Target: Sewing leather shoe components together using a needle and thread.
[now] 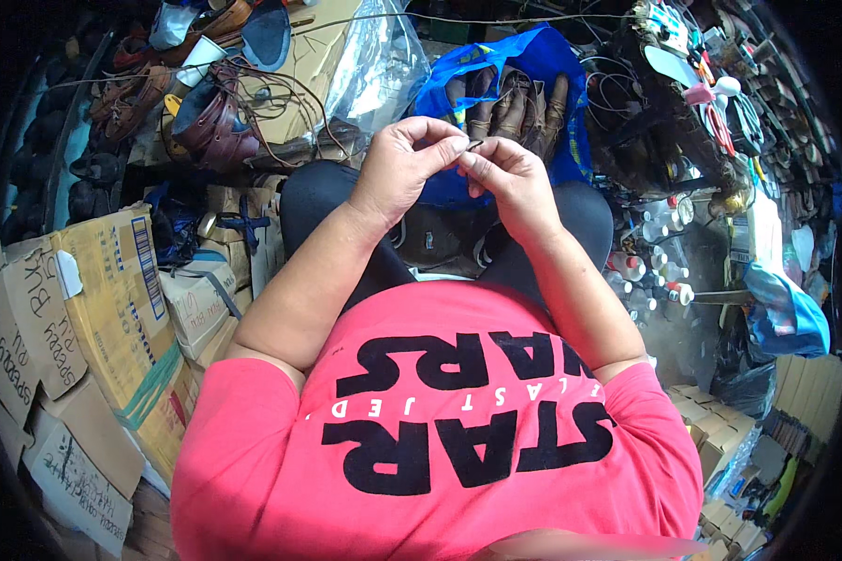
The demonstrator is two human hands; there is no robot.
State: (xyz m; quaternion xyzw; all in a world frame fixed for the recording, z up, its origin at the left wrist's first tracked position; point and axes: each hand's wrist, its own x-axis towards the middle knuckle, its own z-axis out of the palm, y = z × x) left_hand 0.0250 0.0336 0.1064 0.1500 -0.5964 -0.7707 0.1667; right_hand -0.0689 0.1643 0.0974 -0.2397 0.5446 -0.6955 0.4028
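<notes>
My left hand (410, 161) and my right hand (510, 179) meet in front of me, above my knees, fingertips almost touching. Both are closed in a pinch. Between them shows a tiny dark, thin piece (475, 146), too small to name. Which fingers grip it is hard to make out, as the fingertips partly cover it. Just beyond my hands stands an open blue plastic bag (573, 112) filled with brown, long, rounded leather-like pieces (510, 105).
Leather shoe parts (217, 131) and loose brown cord (285, 98) lie at the far left, beside clear plastic sheeting (384, 70). Cardboard boxes (112, 271) are stacked at my left. Several plastic bottles (650, 266) stand at the right, near a blue cloth cap (786, 309).
</notes>
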